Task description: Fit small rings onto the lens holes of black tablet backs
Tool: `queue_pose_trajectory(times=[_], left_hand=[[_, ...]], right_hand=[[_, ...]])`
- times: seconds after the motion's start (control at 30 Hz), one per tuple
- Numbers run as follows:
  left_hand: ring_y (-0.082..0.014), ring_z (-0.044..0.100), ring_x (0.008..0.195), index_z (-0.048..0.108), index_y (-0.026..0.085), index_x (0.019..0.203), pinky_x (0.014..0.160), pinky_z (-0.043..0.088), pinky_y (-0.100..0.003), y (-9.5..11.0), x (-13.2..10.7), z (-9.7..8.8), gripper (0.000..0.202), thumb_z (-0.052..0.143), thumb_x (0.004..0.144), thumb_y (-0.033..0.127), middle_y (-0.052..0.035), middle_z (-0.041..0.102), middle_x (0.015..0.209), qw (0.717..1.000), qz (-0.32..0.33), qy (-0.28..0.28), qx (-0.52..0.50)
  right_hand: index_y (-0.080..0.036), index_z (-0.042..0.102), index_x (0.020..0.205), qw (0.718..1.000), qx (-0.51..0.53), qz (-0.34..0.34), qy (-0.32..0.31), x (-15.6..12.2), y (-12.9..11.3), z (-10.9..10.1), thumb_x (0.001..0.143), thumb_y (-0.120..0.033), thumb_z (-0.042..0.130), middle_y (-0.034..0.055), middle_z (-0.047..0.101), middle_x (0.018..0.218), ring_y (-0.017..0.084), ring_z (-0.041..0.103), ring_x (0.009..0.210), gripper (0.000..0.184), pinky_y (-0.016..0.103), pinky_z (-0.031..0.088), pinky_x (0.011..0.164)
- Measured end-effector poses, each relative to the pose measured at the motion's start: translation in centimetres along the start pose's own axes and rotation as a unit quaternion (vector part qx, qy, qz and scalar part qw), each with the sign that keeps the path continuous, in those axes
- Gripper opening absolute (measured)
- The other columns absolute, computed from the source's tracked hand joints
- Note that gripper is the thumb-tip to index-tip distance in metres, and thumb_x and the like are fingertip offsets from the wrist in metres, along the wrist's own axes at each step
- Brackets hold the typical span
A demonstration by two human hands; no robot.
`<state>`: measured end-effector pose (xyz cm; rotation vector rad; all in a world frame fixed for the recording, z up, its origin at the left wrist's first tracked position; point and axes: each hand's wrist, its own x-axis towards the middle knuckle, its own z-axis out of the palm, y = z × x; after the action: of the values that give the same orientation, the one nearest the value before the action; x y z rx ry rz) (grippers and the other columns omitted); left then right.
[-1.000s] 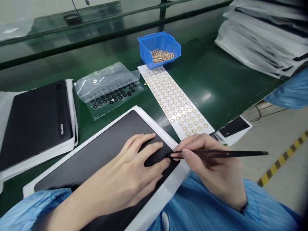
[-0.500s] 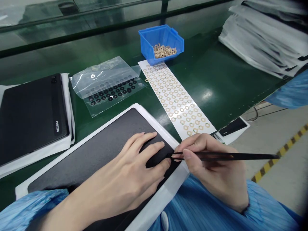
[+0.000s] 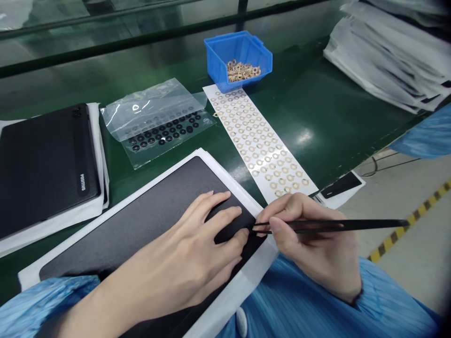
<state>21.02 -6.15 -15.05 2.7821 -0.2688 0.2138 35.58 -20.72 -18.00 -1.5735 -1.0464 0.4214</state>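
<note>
My left hand (image 3: pixel 179 244) lies flat on a black rectangular panel (image 3: pixel 141 220) resting on white backing sheet, its fingertips near the panel's right edge. My right hand (image 3: pixel 306 244) pinches long black tweezers (image 3: pixel 334 226), whose tips meet the panel beside my left fingers. Anything held in the tips is too small to tell. Beyond the hands lies a white strip of tan rings (image 3: pixel 260 141). A blue plastic bin (image 3: pixel 220 61) holds loose tan rings (image 3: pixel 243 71). A clear plastic bag (image 3: pixel 155 112) with black rings (image 3: pixel 165 134) lies to its left.
Another black panel (image 3: pixel 45 164) on white sheet sits at the left of the green table (image 3: pixel 317 108). A stack of white sheets (image 3: pixel 387 56) rises at the back right. Past the table's right edge are floor and yellow-black tape (image 3: pixel 398 239). A blue sleeve (image 3: pixel 426 134) enters at right.
The table objects have shifted upward in the view. The tweezers have swung closer to level, and both hands stay almost in place.
</note>
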Motion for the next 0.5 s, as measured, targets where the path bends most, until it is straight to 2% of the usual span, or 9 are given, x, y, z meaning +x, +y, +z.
queue_pose_trajectory(times=[0.27,0.4,0.5], left_hand=[[-0.0310,0.035,0.127,0.057,0.009,0.114,0.105,0.037,-0.049,-0.05,0.02,0.06,0.026,0.041,0.095,0.016,-0.0142,0.052,0.117,1.000,0.008,0.006,0.007],[-0.0308,0.036,0.126,0.057,0.010,0.115,0.105,0.037,-0.048,0.00,-0.07,0.10,0.026,0.042,0.095,0.016,-0.0138,0.051,0.117,1.000,0.001,0.004,0.002],[-0.0311,0.035,0.127,0.057,0.010,0.115,0.105,0.036,-0.048,0.07,-0.17,0.09,0.026,0.042,0.095,0.017,-0.0136,0.051,0.118,1.000,0.000,0.001,0.001]], right_hand=[[-0.018,0.054,0.072,1.000,0.023,0.000,-0.013,-0.23,0.27,-0.09,0.080,-0.009,0.059,0.0004,0.063,0.074,0.010,0.064,0.061,0.013,0.021,0.054,0.057],[-0.019,0.053,0.074,0.998,0.058,0.006,0.008,-0.28,0.28,0.08,0.081,-0.009,0.058,0.0002,0.063,0.075,0.011,0.064,0.062,0.013,0.023,0.057,0.058],[-0.019,0.054,0.072,0.999,0.037,0.005,0.014,-0.24,0.17,0.19,0.080,-0.010,0.058,0.0001,0.062,0.072,0.012,0.063,0.061,0.014,0.024,0.055,0.057]])
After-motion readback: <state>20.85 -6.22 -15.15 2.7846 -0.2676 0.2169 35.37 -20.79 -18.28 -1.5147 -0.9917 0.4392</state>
